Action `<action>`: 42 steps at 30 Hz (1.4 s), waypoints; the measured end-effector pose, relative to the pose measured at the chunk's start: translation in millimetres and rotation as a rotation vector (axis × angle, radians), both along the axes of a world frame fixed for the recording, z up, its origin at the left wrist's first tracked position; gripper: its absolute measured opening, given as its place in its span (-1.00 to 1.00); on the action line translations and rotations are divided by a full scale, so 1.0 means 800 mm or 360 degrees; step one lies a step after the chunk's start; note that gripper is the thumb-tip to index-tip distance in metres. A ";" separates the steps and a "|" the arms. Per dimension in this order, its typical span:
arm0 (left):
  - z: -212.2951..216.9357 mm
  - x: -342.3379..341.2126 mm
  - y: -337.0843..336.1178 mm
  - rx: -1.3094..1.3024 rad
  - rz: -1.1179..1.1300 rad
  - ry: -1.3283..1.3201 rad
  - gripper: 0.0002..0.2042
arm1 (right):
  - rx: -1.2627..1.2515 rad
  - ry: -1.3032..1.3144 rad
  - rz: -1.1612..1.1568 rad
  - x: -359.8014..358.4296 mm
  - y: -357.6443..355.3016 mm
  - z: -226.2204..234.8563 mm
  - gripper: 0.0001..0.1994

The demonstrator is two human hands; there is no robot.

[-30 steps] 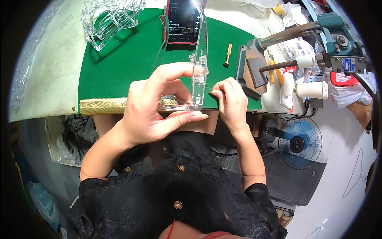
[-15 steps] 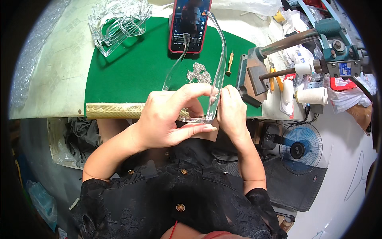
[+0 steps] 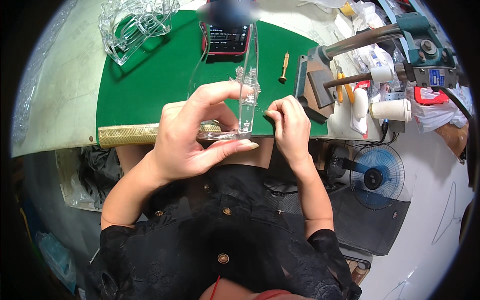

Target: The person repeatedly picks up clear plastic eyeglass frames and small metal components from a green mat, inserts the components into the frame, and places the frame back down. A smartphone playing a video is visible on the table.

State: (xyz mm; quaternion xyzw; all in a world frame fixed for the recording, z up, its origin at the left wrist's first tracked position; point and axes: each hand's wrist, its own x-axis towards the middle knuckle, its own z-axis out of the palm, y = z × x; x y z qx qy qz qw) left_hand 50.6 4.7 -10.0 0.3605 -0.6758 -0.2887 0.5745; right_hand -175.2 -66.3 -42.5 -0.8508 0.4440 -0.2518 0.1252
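Observation:
My left hand [image 3: 182, 132] grips a clear plastic eyeglass frame [image 3: 245, 134] by its front, thumb below and fingers above. Its two temple arms point away from me over the green mat [image 3: 145, 90]. To the right, my right hand [image 3: 292, 129] is apart from the frame, thumb and forefinger pinched together just above the mat's near edge. Whatever tiny piece may be between those fingertips is too small to make out. Beyond the hands lies a pile of tiny silvery parts [image 3: 239, 74], partly seen through the clear temple. A small brass screwdriver [image 3: 284, 69] rests right of the pile.
Several clear frames [image 3: 137, 30] are heaped at the far left. A red-edged phone [image 3: 227, 46] stands at the mat's far side. At right are a green hand press [image 3: 417, 50], orange-handled pliers [image 3: 340, 87] and a white cup [image 3: 391, 110]. A gold strip [image 3: 127, 135] edges the table.
My right hand has come away from the frame's corner, now apart from it with fingertips pinched. The frame in my left hand has shifted left and is tilted differently.

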 end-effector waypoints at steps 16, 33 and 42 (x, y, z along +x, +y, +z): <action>0.007 -0.013 -0.001 0.0092 -0.0163 -0.0108 -0.36 | -0.0091 0.0095 0.0194 0.000 -0.012 0.007 -0.91; 0.027 -0.054 -0.007 0.0330 -0.0216 -0.0018 -0.34 | -0.0336 -0.0526 0.0687 0.009 0.011 0.114 -0.79; 0.024 -0.053 -0.006 0.0315 -0.0219 -0.0002 -0.34 | -0.0277 -0.0577 0.0666 0.011 0.013 0.113 -0.78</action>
